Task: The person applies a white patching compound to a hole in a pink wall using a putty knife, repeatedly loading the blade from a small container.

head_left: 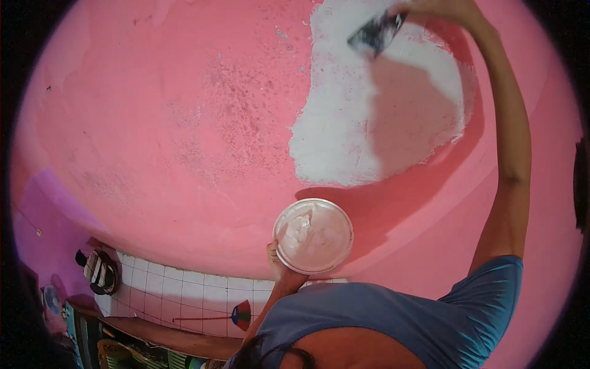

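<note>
My right hand (437,7), raised at the upper right, grips a putty knife (378,34) with a dark, smeared blade, blurred by motion. The blade is over a large white putty patch (335,138) spread on the pink wall (166,74). Lower down, my left hand (276,259) holds a round white lid (313,271) by its left edge; most of its fingers are hidden beneath. A heap of pale putty (302,226) lies on the lid. A shadow falls across the patch's right part.
Left of the patch the wall is rough and pitted. At the lower left are white floor tiles (163,283), a red-handled broom (241,315), a striped bag (101,270), a fan (52,299) and a wooden-edged piece of furniture (166,335).
</note>
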`<state>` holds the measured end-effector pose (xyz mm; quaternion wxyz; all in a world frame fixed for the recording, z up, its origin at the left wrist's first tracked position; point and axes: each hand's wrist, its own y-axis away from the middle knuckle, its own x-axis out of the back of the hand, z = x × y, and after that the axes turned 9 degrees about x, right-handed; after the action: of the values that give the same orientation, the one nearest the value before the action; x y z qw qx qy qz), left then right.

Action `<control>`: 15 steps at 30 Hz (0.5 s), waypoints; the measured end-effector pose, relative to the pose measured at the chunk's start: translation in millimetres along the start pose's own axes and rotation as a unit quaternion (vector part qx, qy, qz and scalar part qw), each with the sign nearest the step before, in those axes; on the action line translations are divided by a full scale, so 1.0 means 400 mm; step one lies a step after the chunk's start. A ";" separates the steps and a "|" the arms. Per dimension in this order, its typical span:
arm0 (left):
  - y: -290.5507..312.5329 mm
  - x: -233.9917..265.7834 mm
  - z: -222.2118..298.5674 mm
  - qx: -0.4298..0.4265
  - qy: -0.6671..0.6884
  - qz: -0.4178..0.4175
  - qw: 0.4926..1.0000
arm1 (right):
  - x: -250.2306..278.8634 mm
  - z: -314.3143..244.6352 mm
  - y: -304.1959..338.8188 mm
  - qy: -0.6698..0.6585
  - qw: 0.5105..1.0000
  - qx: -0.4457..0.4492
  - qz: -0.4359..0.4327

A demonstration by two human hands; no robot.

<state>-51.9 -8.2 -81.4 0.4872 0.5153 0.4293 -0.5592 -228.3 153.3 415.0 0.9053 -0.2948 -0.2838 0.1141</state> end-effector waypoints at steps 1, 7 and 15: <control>-0.002 -0.008 -0.004 -0.013 -0.029 0.006 0.999 | -0.023 -0.032 0.017 -0.019 0.998 0.060 -0.010; -0.007 -0.007 -0.009 -0.035 -0.048 -0.004 0.998 | -0.118 -0.138 0.057 -0.028 0.975 0.208 -0.069; -0.014 0.009 -0.008 -0.006 0.011 -0.019 1.000 | -0.008 -0.023 -0.033 -0.003 0.994 0.111 -0.025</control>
<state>-57.1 -4.5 -85.2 0.4745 0.5101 0.4478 -0.5605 -225.0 137.3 415.3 0.9340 -0.1851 -0.2799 0.1230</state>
